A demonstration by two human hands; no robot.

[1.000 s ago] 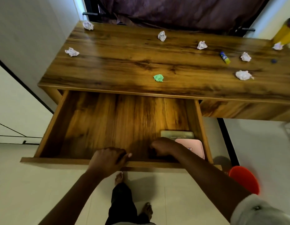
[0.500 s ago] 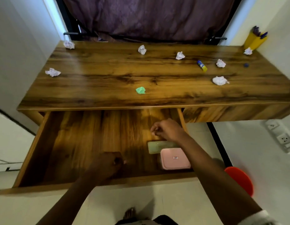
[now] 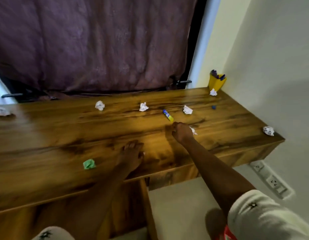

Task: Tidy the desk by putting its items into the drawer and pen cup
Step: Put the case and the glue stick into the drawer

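White crumpled paper ball: lying on the brown wooden desk, likely feeling light and squashy, so grabbing anywhere is working.
Right hand: curling its fingers around this ball.
Left hand: resting on the desk; cannot tell if holding anything.

The left hand is laid open, nearer; the right hand is curled round a paper ball, farther.
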